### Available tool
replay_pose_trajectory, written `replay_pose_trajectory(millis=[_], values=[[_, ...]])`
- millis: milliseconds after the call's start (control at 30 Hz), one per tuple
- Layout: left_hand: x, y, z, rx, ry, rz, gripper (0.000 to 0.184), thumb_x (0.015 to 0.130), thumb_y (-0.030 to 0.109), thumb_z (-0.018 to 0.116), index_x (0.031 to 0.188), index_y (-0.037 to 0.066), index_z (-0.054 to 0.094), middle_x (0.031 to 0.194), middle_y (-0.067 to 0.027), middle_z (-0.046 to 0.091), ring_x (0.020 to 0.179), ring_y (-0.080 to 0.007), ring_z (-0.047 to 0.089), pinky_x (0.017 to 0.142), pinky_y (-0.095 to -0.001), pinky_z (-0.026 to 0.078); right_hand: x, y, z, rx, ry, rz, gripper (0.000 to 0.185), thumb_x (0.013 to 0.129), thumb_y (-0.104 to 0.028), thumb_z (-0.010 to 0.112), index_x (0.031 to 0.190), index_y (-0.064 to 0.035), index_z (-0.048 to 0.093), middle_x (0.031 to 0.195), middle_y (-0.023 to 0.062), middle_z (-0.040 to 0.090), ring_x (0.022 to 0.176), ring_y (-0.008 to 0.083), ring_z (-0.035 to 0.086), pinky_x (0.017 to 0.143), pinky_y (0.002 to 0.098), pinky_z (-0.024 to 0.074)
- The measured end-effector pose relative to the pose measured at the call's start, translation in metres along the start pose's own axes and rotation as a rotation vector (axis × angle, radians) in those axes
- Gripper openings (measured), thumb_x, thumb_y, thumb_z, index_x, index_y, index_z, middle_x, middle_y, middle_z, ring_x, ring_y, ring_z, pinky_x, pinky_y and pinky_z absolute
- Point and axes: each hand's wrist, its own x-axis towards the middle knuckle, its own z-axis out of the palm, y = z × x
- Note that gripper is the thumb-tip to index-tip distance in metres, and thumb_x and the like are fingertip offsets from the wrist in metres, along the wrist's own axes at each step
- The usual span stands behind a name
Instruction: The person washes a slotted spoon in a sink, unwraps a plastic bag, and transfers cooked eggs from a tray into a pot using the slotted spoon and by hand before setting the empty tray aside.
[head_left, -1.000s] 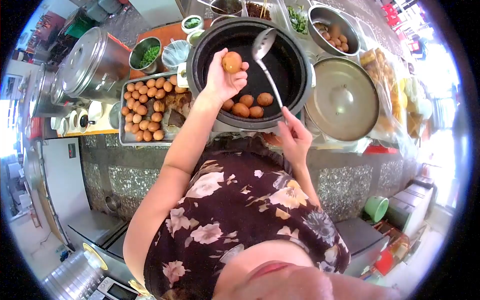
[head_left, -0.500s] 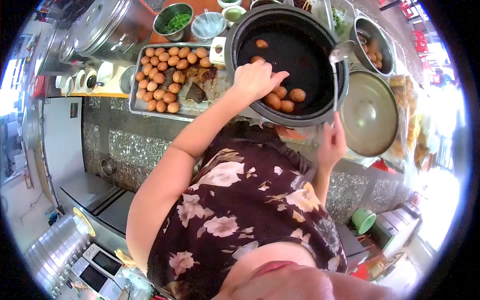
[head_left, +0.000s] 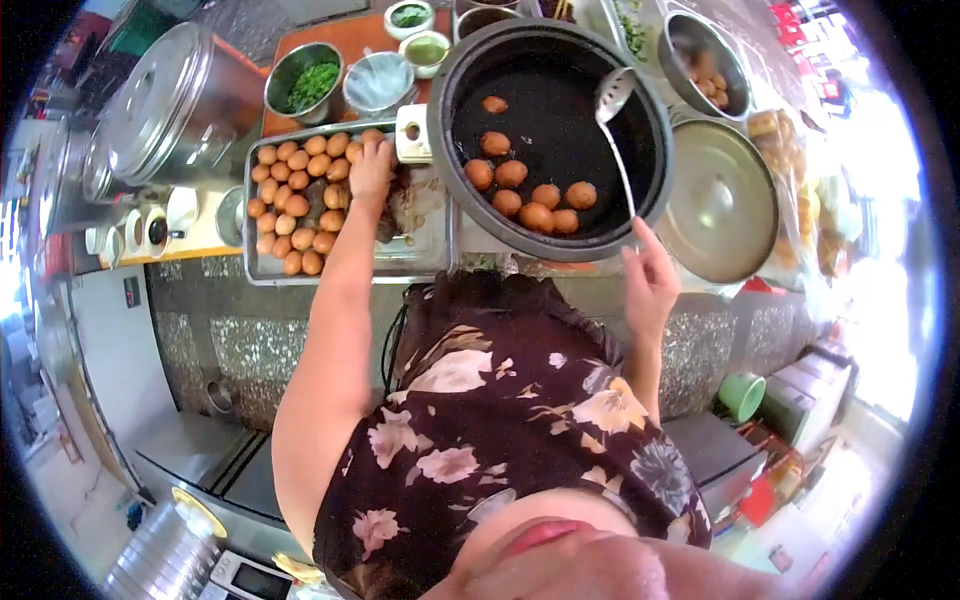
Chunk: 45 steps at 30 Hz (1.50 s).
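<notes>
My left hand (head_left: 371, 175) reaches over the metal tray (head_left: 350, 268) of brown eggs (head_left: 298, 206). Its fingers are curled down around an egg at the tray's upper right, and they partly hide it. Between the thumb and fingers of my right hand (head_left: 651, 272) is the handle of a slotted spoon (head_left: 615, 95). The spoon's bowl is over the right side of the large black pot (head_left: 455, 195). Several eggs (head_left: 537, 217) sit in dark liquid in the pot, mostly toward its near left side.
A round lid (head_left: 722, 205) lies right of the pot, near bagged goods (head_left: 785, 150). Behind it stands a metal bowl with eggs (head_left: 712, 85). Chopped greens (head_left: 313, 87) fill a bowl behind the tray. Large steel pots (head_left: 160, 100) stand at left.
My left hand has moved left from inside the pot to the eggs on the tray. More eggs in the pot are now visible. The spoon's bowl has swung left over the pot.
</notes>
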Motion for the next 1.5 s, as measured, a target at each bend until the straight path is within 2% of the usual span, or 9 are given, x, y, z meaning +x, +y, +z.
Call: replay_pose_trajectory(millis=[200,400,467,600,867,1200,1333,1433,1500], values=[[-0.043,-0.011,-0.017,0.028,-0.215,-0.065,0.05,0.065,0.008,0.073,0.107,0.01,0.047,0.109,-0.0129,0.046,0.096,-0.0358,0.051,0.076,-0.0411,0.048,-0.008,0.014,0.0,0.099,-0.035,0.01,0.04,0.079,0.004,0.06,0.117,-0.0064,0.059,0.064,-0.0101,0.038,0.055,0.0004,0.032,0.049,0.0155,0.0261],[-0.041,0.031,-0.1,-0.485,0.183,-0.286,0.05,0.072,0.016,0.073,0.117,0.009,0.051,0.102,-0.0138,0.048,0.091,-0.0286,0.054,0.083,-0.0352,0.046,-0.015,0.021,-0.006,0.145,-0.057,0.062,0.038,0.078,0.003,0.061,0.116,-0.0045,0.059,0.063,-0.0101,0.037,0.055,0.0004,0.031,0.048,0.0162,0.0245],[-0.032,0.092,-0.154,-1.456,0.149,-0.322,0.041,0.081,0.019,0.065,0.115,0.002,0.049,0.109,-0.0112,0.052,0.096,-0.0235,0.056,0.084,-0.0309,0.047,-0.019,0.02,-0.007,0.169,-0.053,0.03,0.037,0.078,0.002,0.061,0.114,-0.004,0.059,0.062,-0.0088,0.039,0.054,0.0012,0.033,0.048,0.017,0.0265],[-0.009,0.175,-0.191,-2.182,-0.156,-0.281,0.033,0.087,0.014,0.058,0.115,0.003,0.047,0.109,-0.0128,0.056,0.1,-0.0215,0.058,0.086,-0.0343,0.05,-0.017,0.019,0.008,0.158,-0.085,-0.296,0.035,0.076,0.002,0.062,0.111,-0.0022,0.061,0.062,-0.0011,0.051,0.053,0.0045,0.042,0.049,0.0192,0.0344],[0.01,0.217,-0.18,-2.418,-0.634,-0.496,0.048,0.087,0.054,0.044,0.099,0.007,0.049,0.083,-0.0068,0.053,0.058,-0.0141,0.044,0.049,-0.0198,0.037,-0.012,0.026,-0.009,0.192,-0.231,-0.033,0.035,0.078,0.002,0.061,0.113,-0.0034,0.06,0.068,-0.0049,0.053,0.056,0.0016,0.041,0.05,0.0168,0.0346],[0.028,0.21,-0.132,-2.517,-0.885,-0.591,0.036,0.087,0.039,0.035,0.091,0.007,0.052,0.069,-0.0038,0.047,0.046,-0.0092,0.031,0.039,-0.0213,0.023,-0.012,0.032,-0.02,0.203,-0.157,-0.031,0.036,0.077,0.001,0.062,0.113,-0.0053,0.061,0.061,-0.0048,0.047,0.055,0.0033,0.042,0.051,0.0188,0.0364],[0.035,0.235,-0.151,-1.911,-0.306,-0.748,0.037,0.087,0.039,0.033,0.088,0.01,0.055,0.078,-0.0034,0.061,0.076,-0.0213,0.059,0.064,-0.036,0.048,-0.02,0.039,-0.027,-0.089,-0.303,-0.196,0.036,0.075,0.002,0.062,0.109,-0.0098,0.063,0.062,0.0091,0.054,0.053,0.0122,0.05,0.051,0.0235,0.0408],[0.039,0.224,-0.151,-0.508,-0.256,-0.064,0.05,0.088,0.047,0.034,0.089,0.006,0.065,0.08,-0.0178,0.064,0.093,-0.0372,0.058,0.076,-0.0424,0.047,-0.018,0.052,-0.029,0.076,-0.095,-0.216,0.036,0.076,0.0,0.062,0.111,-0.0072,0.062,0.072,0.0042,0.062,0.054,0.0059,0.047,0.051,0.0214,0.0408],[0.032,0.228,-0.154,-0.379,-0.29,0.064,0.041,0.083,0.044,0.049,0.094,0.009,0.064,0.088,-0.0202,0.061,0.091,-0.039,0.057,0.077,-0.0439,0.046,-0.012,0.038,-0.046,0.032,-0.036,-0.11,0.036,0.077,0.0,0.063,0.113,-0.004,0.06,0.073,-0.0033,0.058,0.056,0.0022,0.042,0.051,0.018,0.037]])
